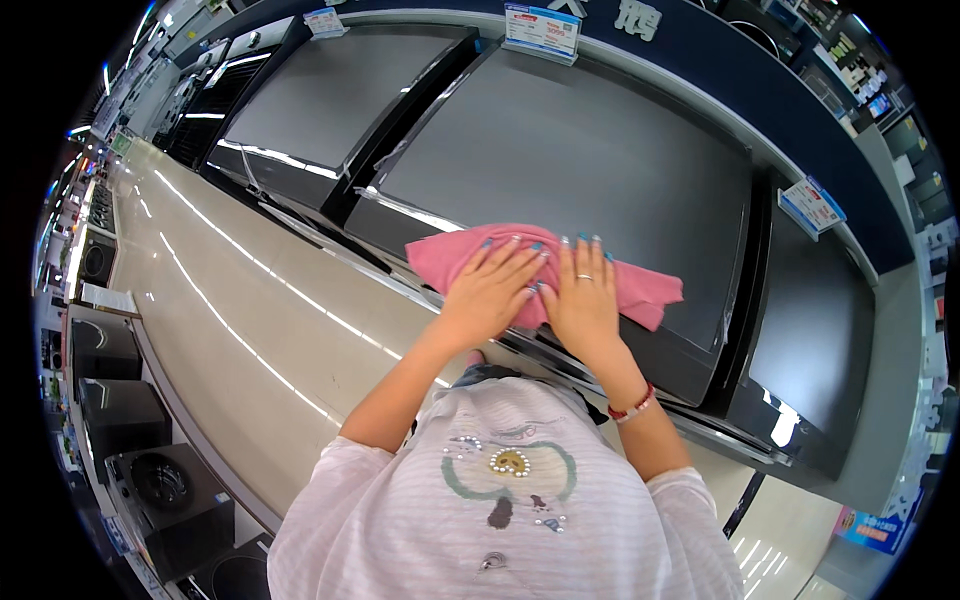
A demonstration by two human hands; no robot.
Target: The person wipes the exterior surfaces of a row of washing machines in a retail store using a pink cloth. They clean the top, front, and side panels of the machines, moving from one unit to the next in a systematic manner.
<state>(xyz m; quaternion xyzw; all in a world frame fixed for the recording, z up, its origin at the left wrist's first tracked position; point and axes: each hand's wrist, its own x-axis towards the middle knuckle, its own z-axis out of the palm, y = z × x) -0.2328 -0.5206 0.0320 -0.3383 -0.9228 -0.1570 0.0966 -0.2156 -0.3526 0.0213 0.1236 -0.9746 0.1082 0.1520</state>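
A pink cloth (pixel 645 288) lies bunched and spread along the near edge of a dark grey appliance top (pixel 590 140). My left hand (pixel 488 292) rests on its left half, fingers stretched forward over the fabric. Beside it, my right hand (pixel 584 305) presses flat on the middle of the cloth, with a ring on one finger and a red bead bracelet at the wrist. The fingertips of both hands show on top of the cloth, and the two hands are close together. Part of the cloth is hidden under my palms.
Similar dark appliances stand on the left (pixel 330 100) and right (pixel 820 330), separated by narrow gaps. Price signs (pixel 541 33) stand along the back ledge. A shiny tiled floor (pixel 240 270) runs along the left, with washing machines (pixel 160 490) on a low platform beyond.
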